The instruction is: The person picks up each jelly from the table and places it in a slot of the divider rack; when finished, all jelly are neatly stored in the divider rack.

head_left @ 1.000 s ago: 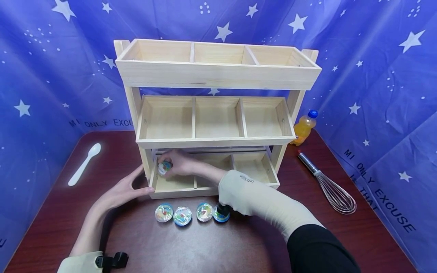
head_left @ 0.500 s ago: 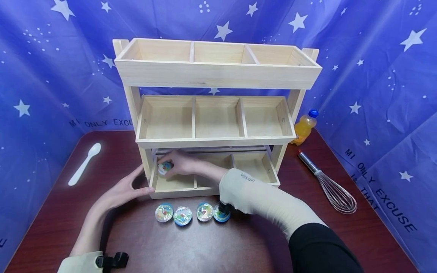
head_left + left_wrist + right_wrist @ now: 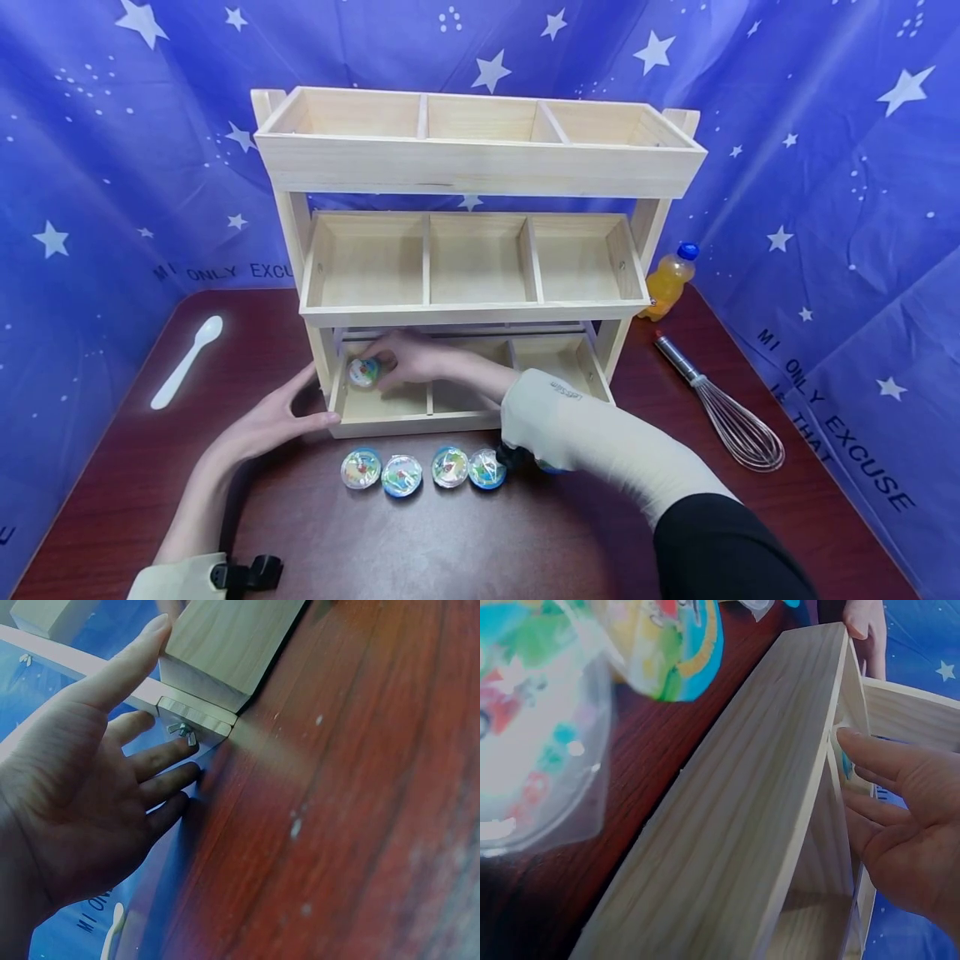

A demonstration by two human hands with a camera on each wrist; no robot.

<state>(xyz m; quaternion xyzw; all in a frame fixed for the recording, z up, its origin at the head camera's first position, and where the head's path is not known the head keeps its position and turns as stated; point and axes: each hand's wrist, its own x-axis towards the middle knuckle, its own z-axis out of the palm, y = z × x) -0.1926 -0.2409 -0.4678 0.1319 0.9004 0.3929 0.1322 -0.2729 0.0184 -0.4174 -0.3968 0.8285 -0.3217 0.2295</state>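
A small round tub (image 3: 363, 373) with a printed film lid sits in the left compartment of the wooden rack's (image 3: 480, 171) bottom tier. My right hand (image 3: 420, 362) is just to its right, thumb and fingers spread loosely beside it. In the right wrist view the tub is mostly hidden behind the thumb and the tier's side. My left hand (image 3: 266, 421) is at the rack's lower left, its thumb at the tier's front corner and its fingers stretched along the side post (image 3: 195, 724). Several similar tubs (image 3: 402, 476) lie in a row before the rack, one partly covered by my right wrist.
On the table (image 3: 337, 550), a white spoon (image 3: 186, 362) lies to the left. A whisk (image 3: 723, 408) lies to the right, with an orange drink bottle (image 3: 667, 282) behind it. A starry blue curtain (image 3: 825, 208) surrounds the table.
My right hand has eased off the tub and drawn back to the right, uncovering more of its lid. Another tub now shows partly beside the right wrist. My left hand has stayed still.
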